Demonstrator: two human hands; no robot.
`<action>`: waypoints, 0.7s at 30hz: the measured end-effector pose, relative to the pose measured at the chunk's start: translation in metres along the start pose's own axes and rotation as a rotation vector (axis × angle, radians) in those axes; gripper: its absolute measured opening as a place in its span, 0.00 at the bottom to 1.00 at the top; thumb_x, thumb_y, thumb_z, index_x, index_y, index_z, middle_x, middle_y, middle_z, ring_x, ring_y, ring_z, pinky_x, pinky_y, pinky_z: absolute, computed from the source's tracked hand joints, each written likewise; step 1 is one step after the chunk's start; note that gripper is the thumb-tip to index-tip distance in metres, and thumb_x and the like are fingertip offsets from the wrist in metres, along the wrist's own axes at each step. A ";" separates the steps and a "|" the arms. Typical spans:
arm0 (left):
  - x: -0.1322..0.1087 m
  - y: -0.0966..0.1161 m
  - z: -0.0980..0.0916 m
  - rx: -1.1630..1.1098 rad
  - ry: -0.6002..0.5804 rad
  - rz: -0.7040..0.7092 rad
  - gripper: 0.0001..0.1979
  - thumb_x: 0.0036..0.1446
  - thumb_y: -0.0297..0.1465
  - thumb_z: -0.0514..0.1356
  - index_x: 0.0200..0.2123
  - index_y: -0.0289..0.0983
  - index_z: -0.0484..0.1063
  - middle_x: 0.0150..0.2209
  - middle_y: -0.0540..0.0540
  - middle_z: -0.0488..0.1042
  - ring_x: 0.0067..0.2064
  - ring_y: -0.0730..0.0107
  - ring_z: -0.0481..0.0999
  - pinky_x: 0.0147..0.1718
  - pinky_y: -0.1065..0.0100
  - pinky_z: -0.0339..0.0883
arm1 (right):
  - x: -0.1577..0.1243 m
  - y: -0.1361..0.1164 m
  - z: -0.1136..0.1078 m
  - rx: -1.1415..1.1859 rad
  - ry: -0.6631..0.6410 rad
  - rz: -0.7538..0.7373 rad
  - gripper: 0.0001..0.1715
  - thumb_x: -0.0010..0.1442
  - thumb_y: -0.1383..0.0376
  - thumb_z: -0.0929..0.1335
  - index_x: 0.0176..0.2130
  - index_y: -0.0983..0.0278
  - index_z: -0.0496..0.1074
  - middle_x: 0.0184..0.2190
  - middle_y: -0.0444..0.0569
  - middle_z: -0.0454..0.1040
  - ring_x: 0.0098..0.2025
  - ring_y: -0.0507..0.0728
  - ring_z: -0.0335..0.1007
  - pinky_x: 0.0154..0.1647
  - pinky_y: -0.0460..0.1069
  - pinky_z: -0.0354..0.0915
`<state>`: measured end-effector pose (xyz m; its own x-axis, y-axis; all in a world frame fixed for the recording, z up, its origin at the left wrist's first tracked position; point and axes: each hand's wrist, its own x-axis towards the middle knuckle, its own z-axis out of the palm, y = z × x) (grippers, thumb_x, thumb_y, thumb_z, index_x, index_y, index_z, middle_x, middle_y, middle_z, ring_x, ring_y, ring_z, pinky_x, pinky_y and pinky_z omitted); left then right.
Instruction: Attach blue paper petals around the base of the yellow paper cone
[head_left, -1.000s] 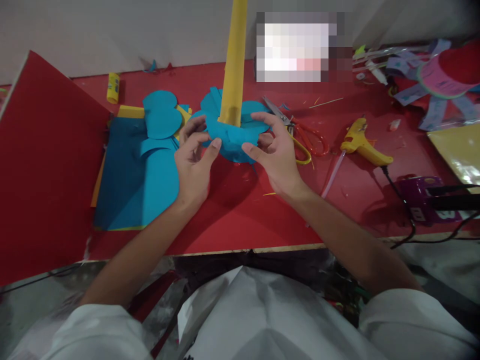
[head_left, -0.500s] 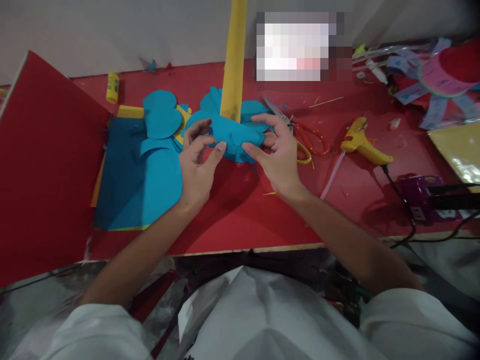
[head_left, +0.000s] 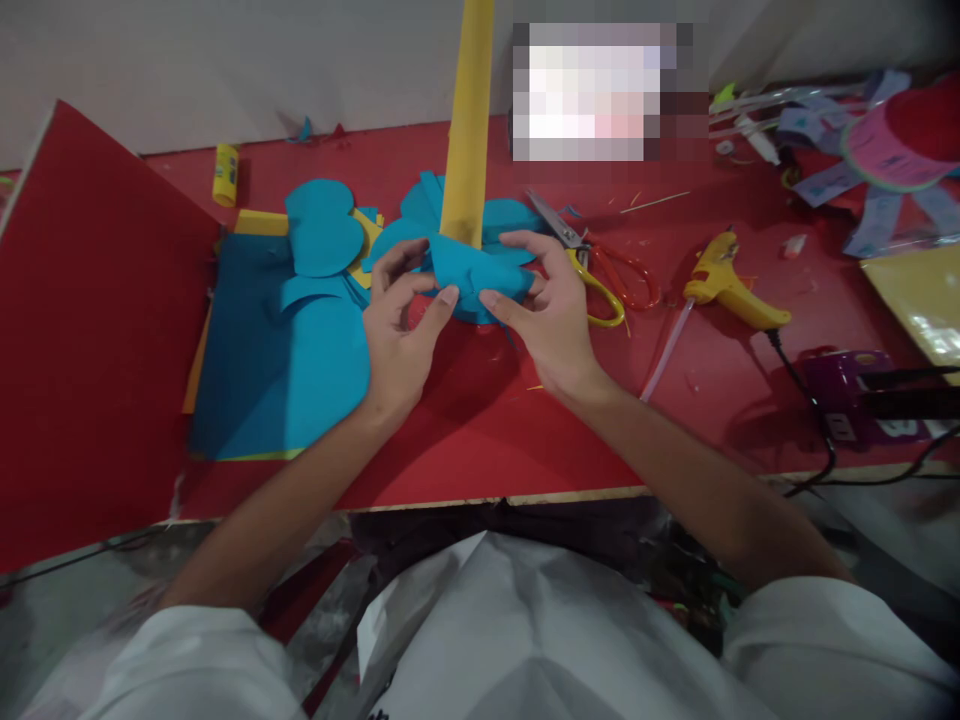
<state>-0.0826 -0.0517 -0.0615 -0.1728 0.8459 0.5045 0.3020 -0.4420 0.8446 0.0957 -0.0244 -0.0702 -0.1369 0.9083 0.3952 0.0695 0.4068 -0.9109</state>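
A blue paper piece [head_left: 480, 275] with a rounded edge is pinched between my two hands over the red table. My left hand [head_left: 405, 325] grips its left side, thumb at the lower edge and fingers curled behind. My right hand [head_left: 555, 315] holds the right side the same way, its thumb close to the other thumb. Just behind the piece, a long yellow paper strip [head_left: 467, 140] stands upright. Other blue petal-shaped papers [head_left: 420, 208] spread around the strip's base. Exactly how the held piece joins the strip is hidden.
Scissors with yellow handles [head_left: 604, 305] and a red-handled pair [head_left: 626, 275] lie beside my right hand. Farther right are a yellow glue gun [head_left: 731, 285] and a purple box [head_left: 862, 400]. Blue sheets [head_left: 262, 350], cut hearts [head_left: 322, 230] and a glue stick [head_left: 225, 175] lie left.
My thumbs have shifted slightly closer together on the blue paper, and its near edge looks more folded. The yellow strip stays in place.
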 end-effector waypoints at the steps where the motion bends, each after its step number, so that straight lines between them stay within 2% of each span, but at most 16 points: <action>1: 0.000 0.001 0.000 -0.006 -0.006 0.000 0.10 0.63 0.45 0.69 0.38 0.46 0.79 0.60 0.49 0.72 0.67 0.56 0.71 0.66 0.53 0.70 | 0.000 0.001 0.000 -0.001 0.004 0.000 0.34 0.64 0.42 0.72 0.61 0.50 0.62 0.46 0.46 0.79 0.43 0.58 0.81 0.38 0.55 0.82; 5: -0.001 0.002 0.000 -0.037 -0.002 0.003 0.06 0.63 0.42 0.70 0.37 0.48 0.80 0.59 0.49 0.72 0.67 0.57 0.71 0.67 0.53 0.69 | -0.001 -0.001 0.001 0.006 0.011 0.020 0.34 0.63 0.41 0.72 0.60 0.51 0.62 0.46 0.46 0.79 0.42 0.58 0.81 0.38 0.54 0.82; 10: 0.001 -0.001 0.000 -0.027 0.030 0.002 0.12 0.62 0.46 0.69 0.38 0.46 0.78 0.60 0.48 0.72 0.67 0.57 0.71 0.67 0.53 0.69 | -0.003 -0.010 0.003 0.018 0.021 0.001 0.32 0.65 0.40 0.70 0.60 0.51 0.63 0.47 0.47 0.79 0.42 0.58 0.80 0.40 0.55 0.80; 13: 0.006 -0.001 -0.003 -0.039 0.047 0.000 0.14 0.62 0.49 0.69 0.37 0.45 0.77 0.60 0.48 0.72 0.67 0.55 0.70 0.68 0.51 0.68 | -0.003 -0.013 0.001 -0.048 0.045 -0.016 0.27 0.69 0.41 0.66 0.59 0.52 0.64 0.42 0.46 0.78 0.41 0.57 0.79 0.40 0.54 0.78; 17: 0.011 -0.001 -0.008 -0.065 0.073 0.026 0.14 0.62 0.48 0.69 0.37 0.44 0.78 0.57 0.46 0.73 0.65 0.55 0.73 0.67 0.49 0.69 | 0.001 -0.006 -0.008 -0.126 0.168 -0.077 0.22 0.73 0.42 0.61 0.54 0.52 0.65 0.34 0.45 0.73 0.37 0.57 0.76 0.37 0.54 0.75; 21: 0.012 0.000 -0.009 -0.049 0.069 0.017 0.17 0.60 0.50 0.70 0.37 0.43 0.77 0.56 0.47 0.73 0.65 0.55 0.73 0.66 0.49 0.71 | 0.007 0.002 -0.015 -0.173 0.213 -0.087 0.24 0.75 0.42 0.56 0.49 0.53 0.69 0.33 0.45 0.71 0.37 0.58 0.76 0.39 0.55 0.76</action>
<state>-0.0930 -0.0442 -0.0544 -0.2324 0.8165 0.5284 0.2595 -0.4716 0.8428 0.1101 -0.0158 -0.0672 0.0591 0.8617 0.5040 0.2366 0.4784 -0.8457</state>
